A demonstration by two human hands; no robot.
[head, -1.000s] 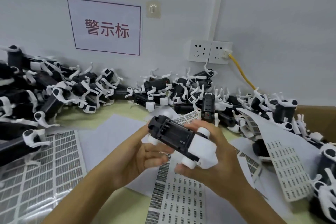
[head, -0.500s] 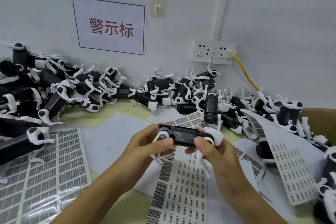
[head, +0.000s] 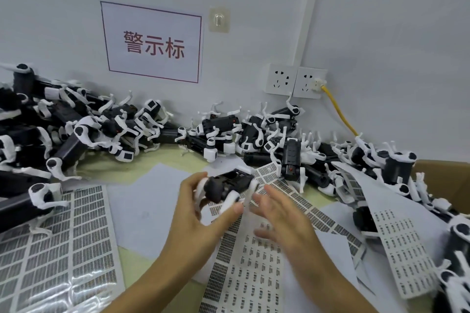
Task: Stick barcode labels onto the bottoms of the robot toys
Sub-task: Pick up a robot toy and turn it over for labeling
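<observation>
Gripping the robot toy (head: 226, 187) in your left hand (head: 201, 213), you hold it above the label sheets, roughly at the centre of the view and clear of the table. Your thumb and fingers curl round its near, lower-left end. The toy's long axis runs from lower left to upper right, with the far end tilted up toward the wall; its white legs (head: 248, 192) hang down on the side facing your right hand. Motion blur prevents confirming which face is uppermost.

Your right hand (head: 282, 218) is just beside the toy, fingers spread and relaxed, holding nothing; whether a fingertip touches a leg cannot be told.

Beneath both hands lies a barcode label sheet (head: 244, 277), partly used, with a second sheet (head: 404, 254) to the right and a glossy backing sheet (head: 58, 256) with empty cells to the left. A pile of black-and-white toys (head: 106, 132) runs along the wall, from the left edge to a cardboard box (head: 447, 180) at the right. On the wall you have a sign (head: 152, 43), a hook (head: 219, 20) and a double socket (head: 295, 81) with a yellow cable (head: 338, 109) plugged in.
</observation>
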